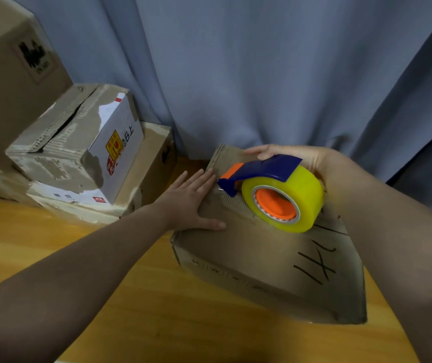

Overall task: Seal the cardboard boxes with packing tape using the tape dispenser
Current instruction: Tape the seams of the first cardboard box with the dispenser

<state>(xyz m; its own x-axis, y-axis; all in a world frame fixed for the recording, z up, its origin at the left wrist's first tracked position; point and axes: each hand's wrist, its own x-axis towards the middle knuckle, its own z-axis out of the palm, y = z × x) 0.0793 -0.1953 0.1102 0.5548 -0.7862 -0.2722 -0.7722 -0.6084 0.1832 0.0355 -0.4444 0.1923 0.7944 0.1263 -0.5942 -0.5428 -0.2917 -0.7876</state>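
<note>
Blurred label (35, 58) on stacked box (5, 106)

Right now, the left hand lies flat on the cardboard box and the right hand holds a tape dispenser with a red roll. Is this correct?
Not quite: the head view shows the roll is yellow, not red. The rest stands: the left hand lies flat on the cardboard box and the right hand holds the tape dispenser.

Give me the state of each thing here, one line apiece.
cardboard box: flaps closed, lying on the table.
tape dispenser: gripped, set against the box top.
tape roll: mounted on the dispenser, thick.
left hand: flat, pressing the box.
right hand: curled round the dispenser.
stacked box: top seam gaping.
</note>
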